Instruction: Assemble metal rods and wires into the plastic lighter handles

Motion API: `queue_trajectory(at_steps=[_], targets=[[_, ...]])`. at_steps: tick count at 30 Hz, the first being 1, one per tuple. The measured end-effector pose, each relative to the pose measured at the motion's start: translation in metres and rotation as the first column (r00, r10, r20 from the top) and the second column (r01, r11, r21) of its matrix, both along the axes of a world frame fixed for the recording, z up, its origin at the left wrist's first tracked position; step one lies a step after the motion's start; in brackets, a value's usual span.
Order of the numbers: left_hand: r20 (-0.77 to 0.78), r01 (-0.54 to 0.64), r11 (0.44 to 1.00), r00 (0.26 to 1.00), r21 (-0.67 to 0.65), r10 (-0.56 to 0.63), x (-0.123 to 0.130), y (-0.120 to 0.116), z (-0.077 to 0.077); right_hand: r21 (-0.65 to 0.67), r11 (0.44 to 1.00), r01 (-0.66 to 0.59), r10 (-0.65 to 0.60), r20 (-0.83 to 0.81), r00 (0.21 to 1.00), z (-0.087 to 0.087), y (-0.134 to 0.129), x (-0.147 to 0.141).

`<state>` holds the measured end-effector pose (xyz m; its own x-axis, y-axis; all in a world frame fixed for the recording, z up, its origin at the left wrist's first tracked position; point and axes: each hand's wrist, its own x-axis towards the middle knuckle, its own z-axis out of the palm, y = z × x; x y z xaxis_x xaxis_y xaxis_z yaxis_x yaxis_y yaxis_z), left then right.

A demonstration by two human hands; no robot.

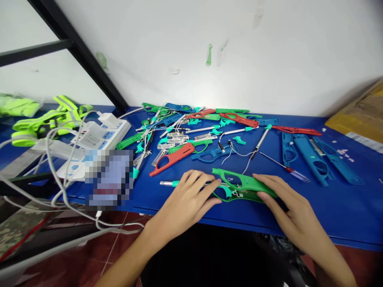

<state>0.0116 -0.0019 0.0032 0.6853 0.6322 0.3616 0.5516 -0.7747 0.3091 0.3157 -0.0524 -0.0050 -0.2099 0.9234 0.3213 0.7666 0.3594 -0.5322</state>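
Note:
My left hand (191, 195) has its fingers closed over the front of a green utility lighter, and a metal nozzle tube (166, 183) sticks out to its left. Beneath lies the lower green shell half (221, 195), with a teal trigger (228, 192) and white wires in it. My right hand (290, 205) pinches the upper green shell half (251, 182) between thumb and fingers, tilted over the lower one. The two halves stand apart at the front. What the left fingertips press on is partly hidden.
Behind my hands lie a red shell half (175, 158), clear fuel tanks (176, 139), nozzle tubes and wires. Blue shells (312, 155) and a screwdriver (289, 169) are at right. A power strip (112, 133), cables and a phone (110, 179) sit left; a carton (359, 111) stands far right.

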Motion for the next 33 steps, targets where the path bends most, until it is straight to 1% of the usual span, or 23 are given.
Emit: queue_trajectory(at_steps=[5, 9, 14, 18, 20, 21, 23, 25, 27, 29, 31, 33], targets=[[0.046, 0.003, 0.999, 0.999, -0.045, -0.001, 0.000, 0.000, -0.002, -0.024, 1.000, 0.018, -0.018, 0.006, 1.000, -0.001, 0.000, 0.001], [0.051, 0.007, 0.997, 0.999, -0.081, -0.003, 0.000, 0.001, -0.002, -0.030, 1.000, 0.006, -0.006, 0.003, 1.000, -0.001, 0.001, 0.000], [0.052, 0.007, 0.997, 0.999, -0.083, -0.003, 0.001, 0.001, -0.002, -0.054, 0.999, -0.002, 0.003, 0.001, 1.000, 0.000, -0.001, 0.001], [0.065, -0.004, 0.995, 0.998, -0.096, 0.011, 0.001, 0.001, -0.002, -0.136, 0.990, 0.033, -0.035, -0.009, 0.999, 0.005, -0.003, -0.001], [0.056, -0.019, 0.995, 0.998, -0.102, 0.024, 0.001, 0.001, -0.002, -0.170, 0.983, 0.065, -0.074, -0.045, 0.996, 0.007, -0.003, -0.003], [0.050, -0.020, 0.994, 0.998, -0.104, 0.026, 0.001, 0.001, -0.002, -0.157, 0.983, 0.094, -0.106, -0.074, 0.992, 0.007, -0.004, -0.003], [0.040, -0.011, 0.994, 0.999, -0.112, 0.016, 0.001, 0.001, -0.002, -0.091, 0.981, 0.171, -0.182, -0.138, 0.974, 0.006, -0.005, -0.002], [0.038, 0.000, 0.993, 0.999, -0.122, 0.005, 0.001, 0.002, -0.002, -0.022, 0.977, 0.214, -0.214, -0.196, 0.957, 0.002, -0.006, -0.002], [0.038, 0.001, 0.991, 0.999, -0.131, 0.004, 0.001, 0.002, -0.002, 0.024, 0.983, 0.180, -0.170, -0.229, 0.959, -0.002, -0.008, -0.004], [0.040, 0.000, 0.990, 0.999, -0.140, 0.005, 0.001, 0.002, -0.001, 0.051, 0.992, 0.113, -0.101, -0.189, 0.977, -0.002, -0.007, -0.009], [0.041, 0.001, 0.990, 0.999, -0.144, 0.005, 0.001, 0.002, 0.000, 0.098, 0.995, 0.037, -0.032, -0.061, 0.998, 0.001, -0.004, -0.017], [0.046, 0.002, 0.990, 0.999, -0.143, 0.004, 0.001, 0.002, 0.001, 0.179, 0.982, -0.064, 0.047, 0.098, 0.994, 0.006, 0.001, -0.024]])
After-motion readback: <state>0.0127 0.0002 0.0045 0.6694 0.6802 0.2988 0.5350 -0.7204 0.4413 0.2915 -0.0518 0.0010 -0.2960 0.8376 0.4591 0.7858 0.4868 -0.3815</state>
